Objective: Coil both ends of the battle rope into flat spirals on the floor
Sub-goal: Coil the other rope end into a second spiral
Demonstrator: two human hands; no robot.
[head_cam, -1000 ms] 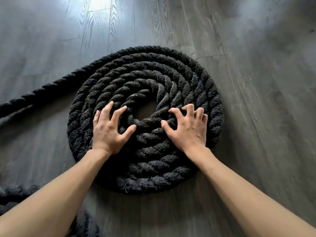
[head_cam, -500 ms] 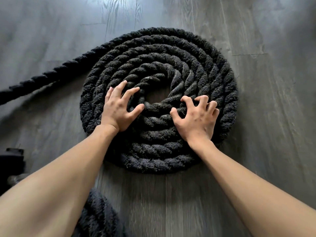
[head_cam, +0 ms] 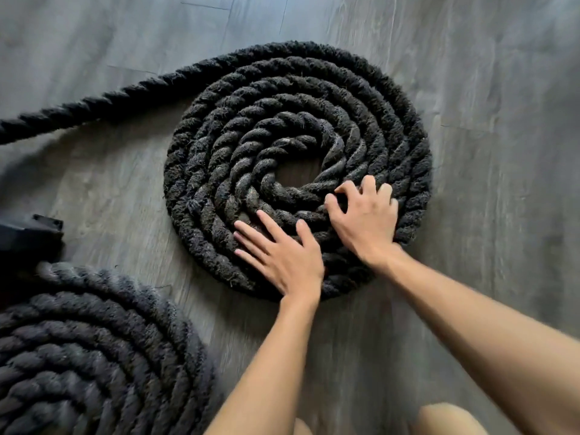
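Two flat spirals of black battle rope lie on grey plank floor: the near-left coil point(head_cam: 94, 356), blurred, is cut off by the frame beside a half-hidden black block point(head_cam: 28, 237). The far coil point(head_cam: 298, 127) trails a tail left out of frame. On its near turns the left hand point(head_cam: 282, 255) presses flat, released, while the right hand point(head_cam: 364, 221) claws, fingers clenched into strands.

A thick black rope point(head_cam: 298, 127) lies in a flat spiral on the floor point(head_cam: 486, 152); a second spiral point(head_cam: 94, 356) lies near it, partly cut off.
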